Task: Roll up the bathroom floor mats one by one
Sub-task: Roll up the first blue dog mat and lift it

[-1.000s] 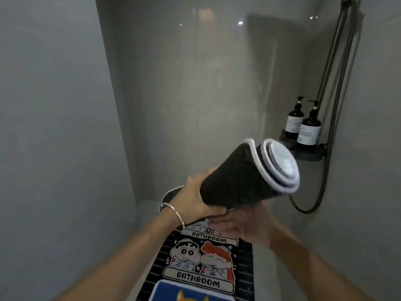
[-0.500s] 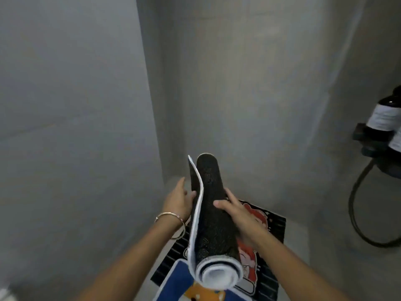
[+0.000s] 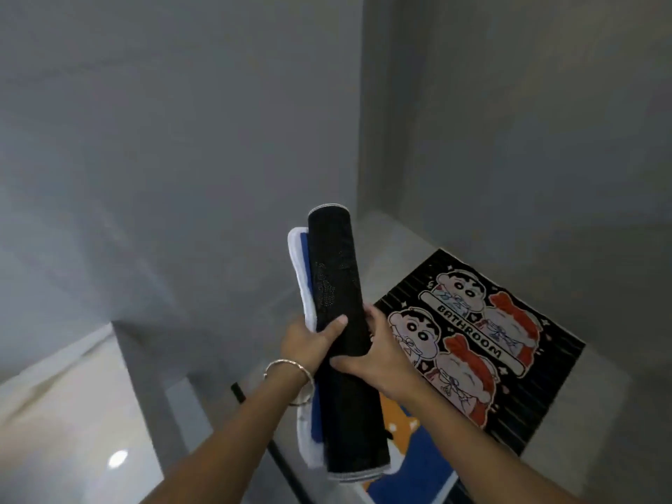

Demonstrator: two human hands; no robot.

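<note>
The rolled mat (image 3: 334, 285) sits at the centre of the frame, black backing outward, running from just above middle down to the lower centre. 1 second ago I saw it pointing to the upper right with its spiral end facing me; half a second ago that end hung at the bottom of the frame. Now it is turned almost lengthwise up the picture, and I see only its side.

The white-edged flap (image 3: 296, 256), with blue showing inside, stands off the roll along its left side, so I judge the outer layer is slack and the roll needs tightening.

My left hand (image 3: 305, 340) grips the roll from the left at mid-length, fingers curled behind and the thumb (image 3: 336, 323) laid across the black backing. My right hand (image 3: 381, 354) was underneath the roll 1 second ago; it now clasps it from the right, fingers wrapped round the backing. A bracelet (image 3: 289, 369) rides on the left wrist.

The view has swung left: the bottles and hose have gone from the frame. At right the cartoon mat (image 3: 483, 332) printed BATHROOM lies flat on the floor (image 3: 400, 241), and at lower centre the blue and orange mat (image 3: 407, 445) lies flat partly behind the roll. So I reckon 1 mat is nearly done and 2 are left to roll
</note>
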